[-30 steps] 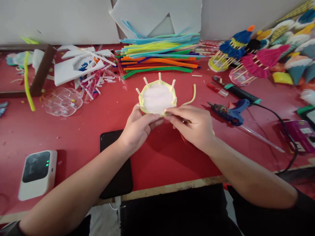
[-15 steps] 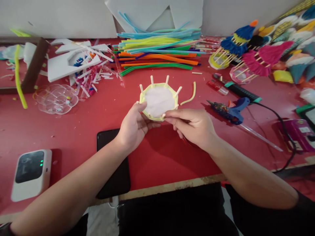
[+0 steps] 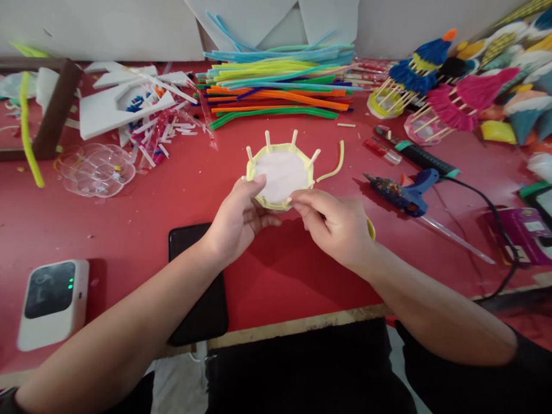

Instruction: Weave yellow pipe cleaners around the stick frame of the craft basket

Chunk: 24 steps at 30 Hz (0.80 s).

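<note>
A small white disc base [image 3: 282, 174] with a yellow rim and several short wooden sticks standing round its edge is held above the red table. My left hand [image 3: 241, 213] grips its left side, thumb on top and fingers beneath. With thumb and index finger, my right hand [image 3: 334, 221] pinches a stick [image 3: 288, 202] at the near right of the rim. Part of a yellow ring-shaped thing [image 3: 371, 228] shows behind my right hand; the rest is hidden. A short yellow pipe cleaner piece [image 3: 335, 165] lies just beyond the base.
Bundled coloured pipe cleaners [image 3: 276, 86] lie at the back. A blue glue gun [image 3: 401, 192] with its cord and a cutter [image 3: 414, 155] are on the right, near stick-built models [image 3: 470, 103]. A black phone [image 3: 198, 287], a white device [image 3: 54, 305] and a clear plastic tray [image 3: 97, 171] are left.
My left thumb has slid slightly further over the disc. My right hand has turned a little at the stick, and the yellow ring-shaped thing now shows behind it.
</note>
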Each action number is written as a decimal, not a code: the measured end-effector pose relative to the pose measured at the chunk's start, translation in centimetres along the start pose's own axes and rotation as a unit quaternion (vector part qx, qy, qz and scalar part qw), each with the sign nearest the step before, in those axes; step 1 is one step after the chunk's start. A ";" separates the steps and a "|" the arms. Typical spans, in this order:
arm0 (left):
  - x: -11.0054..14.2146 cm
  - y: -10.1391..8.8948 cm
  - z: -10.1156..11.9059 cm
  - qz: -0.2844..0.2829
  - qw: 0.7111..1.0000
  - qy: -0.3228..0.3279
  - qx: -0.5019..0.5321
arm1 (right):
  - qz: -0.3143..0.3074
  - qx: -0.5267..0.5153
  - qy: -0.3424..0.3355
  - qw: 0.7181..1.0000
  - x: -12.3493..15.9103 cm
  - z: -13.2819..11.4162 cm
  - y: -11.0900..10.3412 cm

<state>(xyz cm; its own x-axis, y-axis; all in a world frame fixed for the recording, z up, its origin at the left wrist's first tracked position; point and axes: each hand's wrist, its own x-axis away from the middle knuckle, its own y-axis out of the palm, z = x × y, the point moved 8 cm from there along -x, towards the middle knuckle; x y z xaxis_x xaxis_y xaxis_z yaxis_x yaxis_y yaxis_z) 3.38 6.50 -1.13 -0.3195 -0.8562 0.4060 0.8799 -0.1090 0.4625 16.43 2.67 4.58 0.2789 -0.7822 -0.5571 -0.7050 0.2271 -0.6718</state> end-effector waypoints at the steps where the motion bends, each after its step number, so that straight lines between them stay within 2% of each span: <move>1: 0.1 0.1 0.1 -0.007 1.000 0.011 0.005 | 0.002 0.003 0.006 1.000 0.0 0.1 -0.1; 7: 0.0 0.5 0.1 -0.060 0.996 0.064 0.010 | 0.014 -0.004 0.039 0.999 0.1 0.3 -0.2; 10: -0.2 0.3 -0.2 -0.058 0.997 0.058 -0.014 | 0.019 -0.040 0.067 0.997 0.2 0.5 -0.1; 14: -0.1 0.5 0.0 -0.061 0.996 0.063 0.007 | 0.029 -0.069 0.097 0.993 0.3 0.7 -0.1; 20: 0.1 0.5 -0.1 -0.066 0.996 0.060 0.018 | 0.033 -0.036 0.073 0.996 0.1 0.1 -0.2; 24: 0.0 0.2 0.1 -0.037 0.997 0.062 0.019 | 0.084 0.007 0.039 0.996 0.5 -0.2 -1.8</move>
<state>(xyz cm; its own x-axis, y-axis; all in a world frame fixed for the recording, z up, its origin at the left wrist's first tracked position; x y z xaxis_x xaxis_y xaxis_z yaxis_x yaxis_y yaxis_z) 3.51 6.56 -0.97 -0.3357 -0.9023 0.2704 0.8403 -0.1571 0.5189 17.71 1.76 5.67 0.1060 -0.7744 -0.6237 -0.7284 0.3666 -0.5789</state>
